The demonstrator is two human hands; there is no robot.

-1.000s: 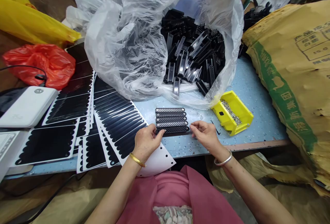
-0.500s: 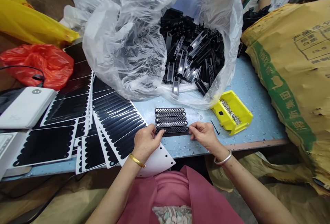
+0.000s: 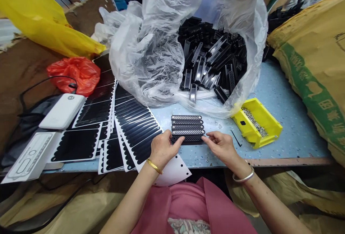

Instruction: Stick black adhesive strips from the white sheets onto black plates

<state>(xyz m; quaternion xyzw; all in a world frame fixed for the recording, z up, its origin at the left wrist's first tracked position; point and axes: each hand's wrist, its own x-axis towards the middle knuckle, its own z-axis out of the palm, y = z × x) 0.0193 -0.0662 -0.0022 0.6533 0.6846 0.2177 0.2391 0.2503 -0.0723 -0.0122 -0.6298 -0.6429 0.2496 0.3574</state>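
Observation:
A row of several black bars [image 3: 188, 127] with lattice-patterned faces lies on the blue speckled table, packed side by side with a small round silver spot at some ends. My left hand [image 3: 165, 147] closes on the left end of the nearest bars, its thumb along the front edge. At the right end, the thumb and forefinger of my right hand [image 3: 222, 148] are bent against the nearest bars. Underneath the front bar a dark strip shows. Beside my right hand lies a thin black hex key [image 3: 236, 138].
Behind the row, a clear plastic bag [image 3: 151, 79] spills many similar black parts [image 3: 212, 61]. A yellow bin [image 3: 269, 133] of small metal pieces stands right, near a brown sack [image 3: 309, 65]. Black adhesive sheets [image 3: 134, 119], a white power bank [image 3: 61, 110] and a red bag [image 3: 78, 74] lie left.
The camera view has swung left, so everything appears shifted right. The nearest bar now sits straighter against the row. My right thumb and forefinger are a little farther apart at its end.

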